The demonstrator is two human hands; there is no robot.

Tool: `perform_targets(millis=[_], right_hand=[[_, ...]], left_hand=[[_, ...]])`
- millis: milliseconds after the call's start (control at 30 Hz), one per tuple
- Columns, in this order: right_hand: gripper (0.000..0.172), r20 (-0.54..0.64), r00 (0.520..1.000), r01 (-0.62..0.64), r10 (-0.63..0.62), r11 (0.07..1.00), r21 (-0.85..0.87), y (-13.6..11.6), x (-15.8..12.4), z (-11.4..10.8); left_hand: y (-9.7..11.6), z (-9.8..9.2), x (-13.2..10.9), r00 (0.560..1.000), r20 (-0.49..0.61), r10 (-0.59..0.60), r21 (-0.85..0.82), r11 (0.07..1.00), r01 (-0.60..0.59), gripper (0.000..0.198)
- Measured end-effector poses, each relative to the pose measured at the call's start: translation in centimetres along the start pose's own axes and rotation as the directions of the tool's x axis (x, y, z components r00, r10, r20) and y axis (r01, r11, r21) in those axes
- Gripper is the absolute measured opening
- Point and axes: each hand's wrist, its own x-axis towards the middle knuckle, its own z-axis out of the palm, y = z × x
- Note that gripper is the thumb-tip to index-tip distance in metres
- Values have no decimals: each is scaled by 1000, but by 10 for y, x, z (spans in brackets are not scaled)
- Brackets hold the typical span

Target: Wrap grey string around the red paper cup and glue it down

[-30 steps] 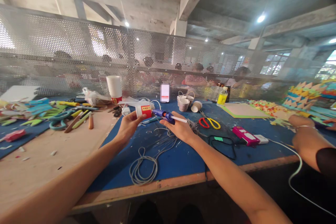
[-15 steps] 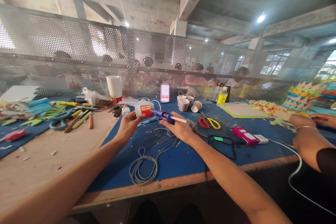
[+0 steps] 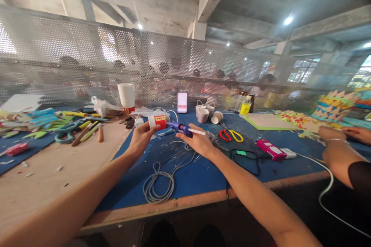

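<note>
Lying on its side, a white and red paper cup (image 3: 159, 122) is held in my left hand (image 3: 142, 137), with the thumb on its red band. My right hand (image 3: 198, 141) is wrapped round a blue hot glue gun (image 3: 180, 127), and a pale glue stick (image 3: 197, 132) sticks out of its rear. The gun's nozzle points left at the cup's base; whether they touch I cannot tell. Beneath my hands, grey cord (image 3: 159, 183) lies partly coiled on the blue table mat (image 3: 130, 189).
Stacked paper cups (image 3: 126, 95), a phone (image 3: 182, 102) and small cord-wrapped baskets (image 3: 202, 112) stand at the back. Scissors (image 3: 231, 136) and a magenta box (image 3: 271, 150) lie right. Colourful scraps and tools (image 3: 87, 133) lie left. Another person's hands (image 3: 332, 134) are at far right.
My hands, the cup and the glue gun stay almost in the same place. At far right, the other person's hands have shifted slightly.
</note>
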Motion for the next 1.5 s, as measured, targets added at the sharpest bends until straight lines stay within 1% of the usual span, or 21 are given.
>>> perform_targets(millis=[300,533,667,867,1067,1267,1367,1500], right_hand=[[39,0,999,-34,34,999,9,-2,1,-2],[39,-13,999,-47,47,999,5,-2,1,-3],[37,-17,999,-44,44,999,-4,-2,1,-2],[34,-24,999,-36,36,999,27,-1,2,-2],[33,-8,998,-60,61,997,55,-1,2,-3],[38,17,996,-83,82,994,64,-4,1,-4],[38,29,996,-85,83,995,57,-5,1,-4],[36,46,995,-87,85,995,45,-5,1,-5]], left_hand=[[5,4,-3,1000,3,-25,0,1000,25,50],[8,6,-5,999,8,-51,17,999,50,46],[7,6,-5,999,23,-39,31,999,38,49],[4,4,-3,999,52,2,49,999,-4,51],[2,3,-4,998,68,4,50,999,-8,48],[1,3,-2,1000,17,-8,33,999,7,45],[1,3,-1,1000,3,-17,27,999,17,41],[3,4,-2,1000,-11,-19,26,999,19,40]])
